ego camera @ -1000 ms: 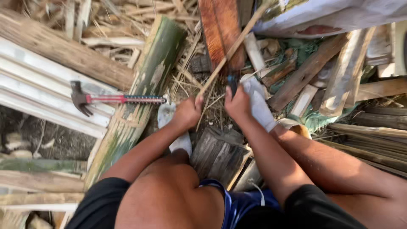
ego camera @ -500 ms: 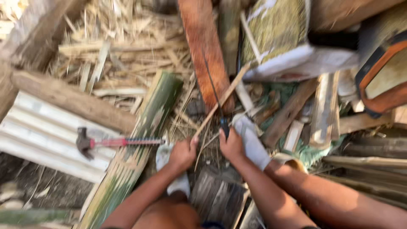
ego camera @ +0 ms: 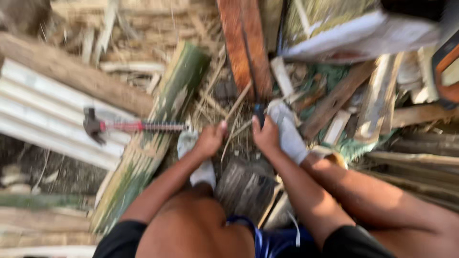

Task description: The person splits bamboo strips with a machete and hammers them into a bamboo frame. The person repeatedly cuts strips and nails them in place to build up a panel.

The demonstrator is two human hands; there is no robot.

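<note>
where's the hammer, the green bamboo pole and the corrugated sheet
hammer [ego camera: 98, 126], head view, on its dark metal head
green bamboo pole [ego camera: 179, 88], head view, on its upper green stretch
corrugated sheet [ego camera: 38, 112], head view, on its pale ridges left of the hammer

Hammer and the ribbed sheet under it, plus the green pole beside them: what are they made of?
Hammer: dark head looks like steel; red shaft, probably painted metal or fibreglass, too blurred to settle. Ribbed sheet: pale, regularly corrugated, likely galvanised metal roofing. Green pole: bamboo by its look, with green skin, pale patches and a split, fibrous lower end.
</note>
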